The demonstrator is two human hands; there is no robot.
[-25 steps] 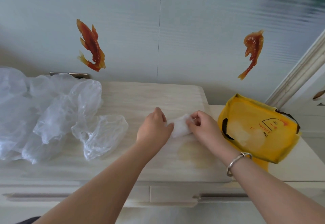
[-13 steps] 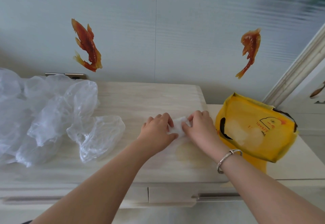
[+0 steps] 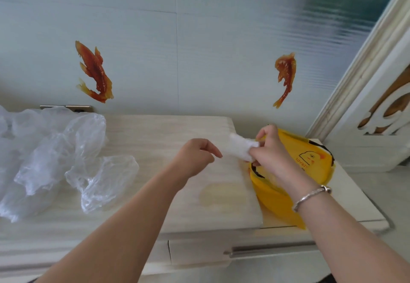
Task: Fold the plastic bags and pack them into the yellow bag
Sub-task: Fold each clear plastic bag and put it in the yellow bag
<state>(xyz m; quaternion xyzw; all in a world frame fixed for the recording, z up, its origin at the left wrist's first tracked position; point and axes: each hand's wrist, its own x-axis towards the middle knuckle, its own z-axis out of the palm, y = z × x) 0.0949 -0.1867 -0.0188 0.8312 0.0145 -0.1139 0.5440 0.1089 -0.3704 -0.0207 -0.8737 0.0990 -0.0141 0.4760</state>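
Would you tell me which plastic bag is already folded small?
The folded plastic bag pinched in the right hand; the loose plastic bags lie crumpled at left.

We are recording one pale wood-grain cabinet top [image 3: 155, 131], carrying a heap of crumpled clear plastic bags [image 3: 55, 156] lying at its left end. We are noting a faint yellowish stain [image 3: 218, 195] showing toward its right. A lower white surface [image 3: 355, 196] is adjoining on the right, and a yellow bag [image 3: 295, 171] with a duck print is sitting there, overlapping the cabinet top's edge.
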